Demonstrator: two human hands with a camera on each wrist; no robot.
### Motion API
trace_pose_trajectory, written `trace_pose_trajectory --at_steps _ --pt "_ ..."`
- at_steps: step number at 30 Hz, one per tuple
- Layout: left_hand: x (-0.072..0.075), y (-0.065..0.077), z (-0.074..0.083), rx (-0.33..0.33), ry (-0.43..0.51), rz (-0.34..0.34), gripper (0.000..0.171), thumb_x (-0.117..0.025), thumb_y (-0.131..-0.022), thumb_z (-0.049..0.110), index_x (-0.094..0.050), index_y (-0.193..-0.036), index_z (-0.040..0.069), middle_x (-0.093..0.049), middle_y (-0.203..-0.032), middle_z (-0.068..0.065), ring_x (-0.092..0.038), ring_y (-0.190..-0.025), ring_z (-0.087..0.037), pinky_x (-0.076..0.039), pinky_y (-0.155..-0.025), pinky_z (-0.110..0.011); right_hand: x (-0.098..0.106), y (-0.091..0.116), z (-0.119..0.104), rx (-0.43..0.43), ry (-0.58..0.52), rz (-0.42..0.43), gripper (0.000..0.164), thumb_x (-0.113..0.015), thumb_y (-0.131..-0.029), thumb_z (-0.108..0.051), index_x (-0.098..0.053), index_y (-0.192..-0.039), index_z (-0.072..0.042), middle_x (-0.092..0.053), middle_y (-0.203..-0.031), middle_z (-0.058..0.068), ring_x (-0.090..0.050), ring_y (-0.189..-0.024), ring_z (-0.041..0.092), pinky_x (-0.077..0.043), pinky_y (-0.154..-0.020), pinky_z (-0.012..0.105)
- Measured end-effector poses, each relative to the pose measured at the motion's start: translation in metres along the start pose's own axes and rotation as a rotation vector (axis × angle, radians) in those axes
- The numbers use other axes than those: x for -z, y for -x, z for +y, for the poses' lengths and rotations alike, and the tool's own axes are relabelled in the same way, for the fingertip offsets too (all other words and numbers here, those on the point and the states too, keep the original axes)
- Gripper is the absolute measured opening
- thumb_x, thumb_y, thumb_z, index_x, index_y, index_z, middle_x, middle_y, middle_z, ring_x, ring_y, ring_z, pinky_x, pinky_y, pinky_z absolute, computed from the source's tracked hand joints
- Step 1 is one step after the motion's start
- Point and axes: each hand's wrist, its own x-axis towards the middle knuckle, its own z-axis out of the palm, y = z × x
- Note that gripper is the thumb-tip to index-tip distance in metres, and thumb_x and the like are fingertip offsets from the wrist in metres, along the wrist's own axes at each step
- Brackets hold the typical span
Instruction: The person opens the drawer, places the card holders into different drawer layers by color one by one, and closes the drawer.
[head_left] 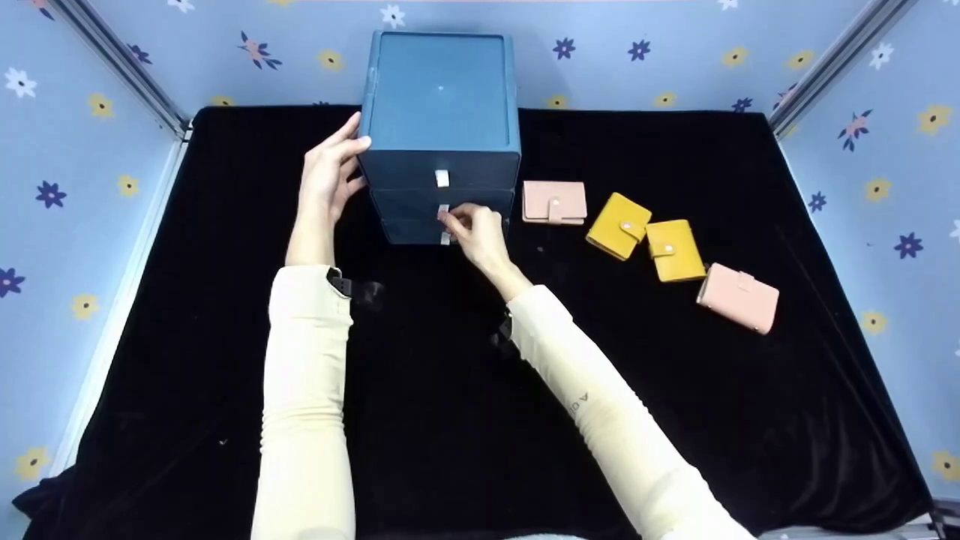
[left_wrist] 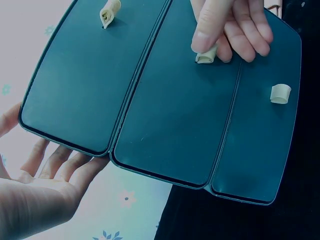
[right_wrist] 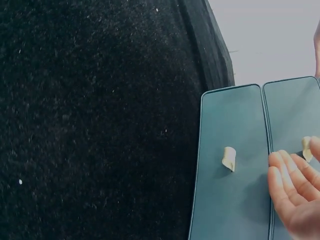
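Observation:
A blue three-drawer box (head_left: pixel 442 97) stands at the back of the black cloth, with a pale pull tab on each drawer. My left hand (head_left: pixel 327 169) rests against the box's left side, its fingers spread along the wall near the top drawer (left_wrist: pixel 90 75). With thumb and index finger, my right hand (head_left: pixel 480 234) pinches the middle drawer's pull tab (left_wrist: pixel 205 56). The top tab (head_left: pixel 442 178) and the bottom tab (left_wrist: pixel 280 94) hang free. All three drawer fronts look flush in the left wrist view.
Right of the box lie a pink wallet (head_left: pixel 553 201), a yellow wallet (head_left: pixel 616 225), a second yellow wallet (head_left: pixel 679 259) and another pink wallet (head_left: pixel 739 296). Black cloth (head_left: pixel 450 412) covers the table. Flowered blue panels (head_left: pixel 675 52) stand around it.

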Motion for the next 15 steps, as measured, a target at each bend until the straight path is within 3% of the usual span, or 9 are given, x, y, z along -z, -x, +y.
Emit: trace_pose_trajectory --at_steps 5,15 --pt "0.003 -0.005 -0.001 0.015 0.040 -0.001 0.056 -0.072 -0.072 0.010 -0.055 -0.123 0.024 -0.046 -0.129 0.007 -0.043 -0.117 -0.012 -0.030 -0.096 -0.039 -0.002 0.002 0.000 -0.024 -0.125 0.001 0.018 -0.061 -0.084 -0.015 -0.067 -0.080 0.002 -0.065 -0.067 0.014 -0.063 -0.060 0.027 -0.047 -0.053 0.019" --pt "0.004 -0.006 -0.001 0.023 0.050 -0.004 0.057 -0.071 -0.072 0.010 -0.053 -0.125 0.024 -0.045 -0.129 0.007 -0.042 -0.118 -0.013 -0.030 -0.096 -0.039 -0.006 0.011 0.003 0.012 -0.179 0.023 0.014 -0.062 -0.083 -0.010 -0.066 -0.076 0.001 -0.063 -0.062 0.007 -0.061 -0.054 0.018 -0.046 -0.051 0.020"
